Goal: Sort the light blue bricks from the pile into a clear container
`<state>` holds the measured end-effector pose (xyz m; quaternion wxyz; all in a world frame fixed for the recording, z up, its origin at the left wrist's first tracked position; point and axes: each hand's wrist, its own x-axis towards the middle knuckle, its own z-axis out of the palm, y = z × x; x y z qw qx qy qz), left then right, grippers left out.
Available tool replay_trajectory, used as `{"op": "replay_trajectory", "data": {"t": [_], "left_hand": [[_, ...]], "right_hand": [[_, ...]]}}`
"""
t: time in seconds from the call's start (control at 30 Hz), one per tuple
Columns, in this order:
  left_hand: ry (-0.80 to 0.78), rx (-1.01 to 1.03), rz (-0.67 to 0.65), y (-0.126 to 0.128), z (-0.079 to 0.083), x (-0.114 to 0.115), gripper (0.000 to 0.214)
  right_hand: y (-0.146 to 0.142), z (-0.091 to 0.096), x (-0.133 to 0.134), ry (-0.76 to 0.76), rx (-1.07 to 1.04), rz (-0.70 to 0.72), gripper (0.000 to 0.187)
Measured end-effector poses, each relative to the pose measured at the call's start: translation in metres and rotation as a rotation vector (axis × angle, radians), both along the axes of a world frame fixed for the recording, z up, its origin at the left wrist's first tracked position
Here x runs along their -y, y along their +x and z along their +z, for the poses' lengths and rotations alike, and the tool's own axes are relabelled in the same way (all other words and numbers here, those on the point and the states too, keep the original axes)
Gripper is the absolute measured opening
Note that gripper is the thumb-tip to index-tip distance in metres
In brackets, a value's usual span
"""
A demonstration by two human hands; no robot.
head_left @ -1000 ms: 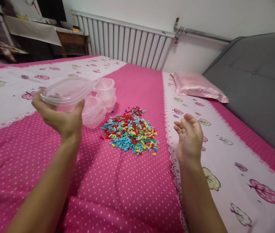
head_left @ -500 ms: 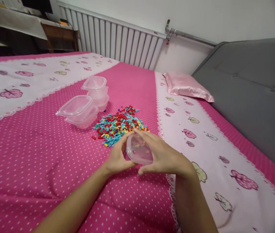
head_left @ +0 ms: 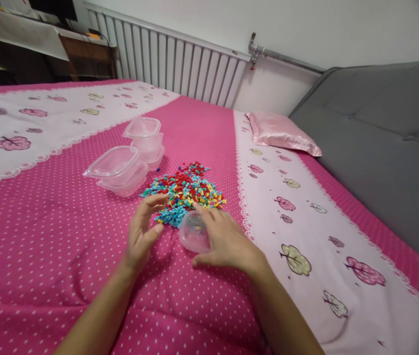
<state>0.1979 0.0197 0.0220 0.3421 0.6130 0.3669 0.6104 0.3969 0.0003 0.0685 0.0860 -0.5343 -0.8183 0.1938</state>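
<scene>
A small clear plastic container [head_left: 193, 235] rests on the pink dotted bedspread [head_left: 47, 236], just in front of a heap of small red, blue, yellow and green beads [head_left: 183, 192]. My right hand [head_left: 224, 241] curls around the container's right side and holds it. My left hand [head_left: 145, 231] hovers just to its left with fingers spread and nothing in it, its fingertips close to the near edge of the bead heap.
Two groups of clear lidded containers stand behind the heap, one to the left [head_left: 119, 170] and one farther back [head_left: 146, 135]. A pink satin pillow [head_left: 281, 133] lies at the back right by a grey headboard [head_left: 379, 148]. A white radiator [head_left: 180, 64] lines the wall.
The small container came from my left hand over to the front of the heap and was gripped by both hands. Now my left hand has let go and opened; my right still holds it.
</scene>
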Motion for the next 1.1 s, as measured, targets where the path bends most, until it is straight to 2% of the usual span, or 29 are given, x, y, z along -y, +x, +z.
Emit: {"op": "replay_trajectory", "data": {"t": [0.07, 0.13, 0.2, 0.23, 0.37, 0.4, 0.47, 0.57, 0.7, 0.97, 1.1], "left_hand": [[-0.071, 0.027, 0.217, -0.004, 0.012, 0.002, 0.023], [-0.114, 0.007, 0.302, -0.001, 0.028, 0.005, 0.031], [-0.123, -0.031, 0.231, 0.008, 0.048, 0.011, 0.045], [-0.132, -0.06, 0.181, 0.013, 0.058, 0.015, 0.051], [-0.188, -0.219, -0.028, 0.031, 0.092, 0.035, 0.07], [-0.193, -0.279, -0.078, 0.033, 0.098, 0.041, 0.074], [-0.193, -0.39, -0.155, 0.035, 0.11, 0.051, 0.079], [-0.209, -0.496, -0.185, 0.033, 0.122, 0.063, 0.081], [-0.252, -0.635, -0.129, 0.025, 0.13, 0.07, 0.082], [-0.278, -0.793, 0.006, 0.014, 0.121, 0.057, 0.084], [-0.296, -0.777, 0.006, 0.012, 0.122, 0.052, 0.081]], "right_hand": [[-0.014, -0.008, 0.004, 0.023, -0.001, -0.018, 0.122], [-0.021, -0.009, 0.008, 0.075, -0.036, -0.03, 0.126], [-0.02, 0.001, 0.013, 0.165, -0.151, -0.051, 0.122], [-0.018, 0.009, 0.016, 0.217, -0.251, -0.074, 0.114], [-0.016, 0.045, 0.036, 0.383, -0.821, -0.283, 0.047], [-0.018, 0.052, 0.043, 0.394, -0.926, -0.317, 0.042], [-0.025, 0.062, 0.056, 0.379, -1.018, -0.336, 0.058], [-0.036, 0.069, 0.074, 0.323, -0.965, -0.328, 0.074], [-0.044, 0.074, 0.085, 0.265, -0.8, -0.325, 0.081], [-0.053, 0.077, 0.073, 0.214, -0.566, -0.5, 0.083], [-0.052, 0.078, 0.067, 0.186, -0.528, -0.521, 0.085]]}}
